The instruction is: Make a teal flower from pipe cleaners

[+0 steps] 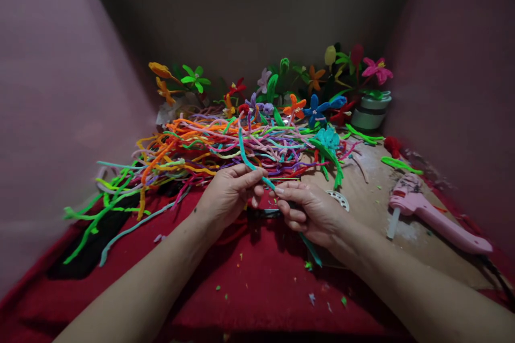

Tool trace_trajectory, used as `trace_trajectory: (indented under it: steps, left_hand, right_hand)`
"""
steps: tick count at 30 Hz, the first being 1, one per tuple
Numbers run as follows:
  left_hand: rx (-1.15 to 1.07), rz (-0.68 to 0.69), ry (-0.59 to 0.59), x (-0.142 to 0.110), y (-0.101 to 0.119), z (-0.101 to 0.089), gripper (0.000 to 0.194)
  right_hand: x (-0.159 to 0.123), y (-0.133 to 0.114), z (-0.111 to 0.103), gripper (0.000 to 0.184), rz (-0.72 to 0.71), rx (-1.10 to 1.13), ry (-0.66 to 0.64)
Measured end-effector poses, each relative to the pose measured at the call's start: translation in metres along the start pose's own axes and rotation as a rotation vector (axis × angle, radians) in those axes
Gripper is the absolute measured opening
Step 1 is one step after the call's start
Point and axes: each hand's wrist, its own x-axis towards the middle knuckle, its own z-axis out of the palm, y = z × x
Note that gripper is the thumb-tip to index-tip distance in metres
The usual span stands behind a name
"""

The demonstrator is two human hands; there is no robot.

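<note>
Both hands hold one teal pipe cleaner (245, 155). My left hand (229, 195) pinches it between thumb and fingers near the middle. My right hand (309, 211) is closed round its lower part, and the tail (311, 251) sticks out below the palm. The upper end curves up over a big tangled heap of coloured pipe cleaners (193, 150) just beyond my hands. Both hands hover above a red cloth (257, 289).
Finished pipe-cleaner flowers (314, 110) stand along the back, some in a white pot (372, 110). A pink glue gun (434, 214) lies on the wooden board (374, 193) at right. A white round object (339, 199) sits behind my right hand. Small scraps dot the cloth.
</note>
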Motion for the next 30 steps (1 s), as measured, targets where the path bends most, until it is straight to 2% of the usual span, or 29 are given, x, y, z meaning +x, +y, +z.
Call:
trace_trajectory:
  steps: [6,12,17,25,30]
  left_hand:
    - [0.016,0.099,0.049,-0.002,0.001,-0.001,0.013]
    - [0.009,0.09,0.008,0.0,0.001,-0.004,0.016]
    - [-0.024,0.154,0.091,0.002,0.002,-0.005,0.019]
    - [-0.028,0.043,0.034,-0.003,0.0,-0.001,0.022]
    - [-0.027,0.032,-0.021,-0.005,-0.006,0.004,0.016]
  right_hand:
    - [-0.001,0.001,0.002,0.009,0.033,-0.025,0.01]
    - [-0.002,-0.001,0.002,0.008,0.031,-0.045,0.046]
    - [-0.002,0.001,0.001,0.01,-0.002,-0.087,0.034]
    - [-0.004,0.002,0.006,0.018,-0.09,-0.151,-0.12]
    - [-0.001,0.001,0.004,0.016,-0.169,-0.108,-0.027]
